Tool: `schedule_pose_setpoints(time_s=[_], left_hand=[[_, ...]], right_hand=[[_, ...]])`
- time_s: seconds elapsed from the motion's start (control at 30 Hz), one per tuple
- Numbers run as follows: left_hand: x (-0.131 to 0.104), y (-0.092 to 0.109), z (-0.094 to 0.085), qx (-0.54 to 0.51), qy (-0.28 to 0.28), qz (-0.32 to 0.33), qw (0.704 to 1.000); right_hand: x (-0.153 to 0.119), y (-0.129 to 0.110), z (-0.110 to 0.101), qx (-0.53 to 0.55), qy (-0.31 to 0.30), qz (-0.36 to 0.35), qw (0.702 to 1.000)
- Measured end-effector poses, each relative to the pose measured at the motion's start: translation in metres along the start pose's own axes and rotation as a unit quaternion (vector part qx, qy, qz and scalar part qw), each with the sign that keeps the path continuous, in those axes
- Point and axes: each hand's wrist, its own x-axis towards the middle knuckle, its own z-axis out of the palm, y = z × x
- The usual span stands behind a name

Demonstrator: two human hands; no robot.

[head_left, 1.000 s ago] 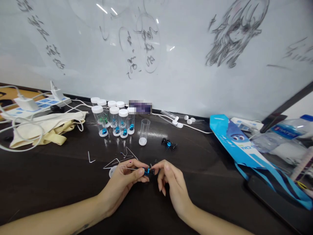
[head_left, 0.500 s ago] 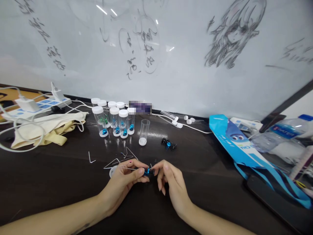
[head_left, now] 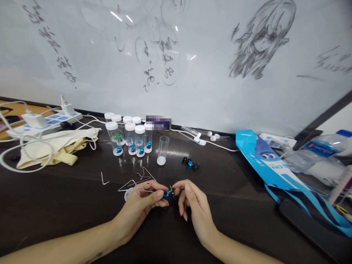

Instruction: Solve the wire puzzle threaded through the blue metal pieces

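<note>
My left hand pinches a small blue part with a black end between thumb and fingers. A thin metal rod also runs through its grip. At the black end, my right hand has its fingers curled with the tips close together; whatever they hold is too small to make out. A little bent metal piece shows beside those fingertips. Behind my left hand lie bent metal wires and a white round cap, partly covered by the hand.
Several white-capped clear tubes with small blue or green parts stand at the back. An uncapped clear tube stands nearby. Small black and blue parts lie right of it. An L-shaped key lies left; a blue bag lies right.
The view has shifted slightly. The tips of my right hand sit a little farther from the blue part, so more of its black end and the bent metal piece shows.
</note>
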Motion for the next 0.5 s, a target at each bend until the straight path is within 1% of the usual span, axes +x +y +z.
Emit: schedule_pose_setpoints(time_s=[0.17, 0.5], left_hand=[[0.0019, -0.0012, -0.0016, -0.01, -0.002, -0.003, 1.0], [0.0023, -0.001, -0.0023, -0.013, 0.001, -0.004, 1.0]], right_hand=[[0.0012, 0.0004, -0.0013, -0.01, -0.017, -0.006, 1.0], [0.0002, -0.0006, -0.0003, -0.007, -0.012, -0.006, 1.0]])
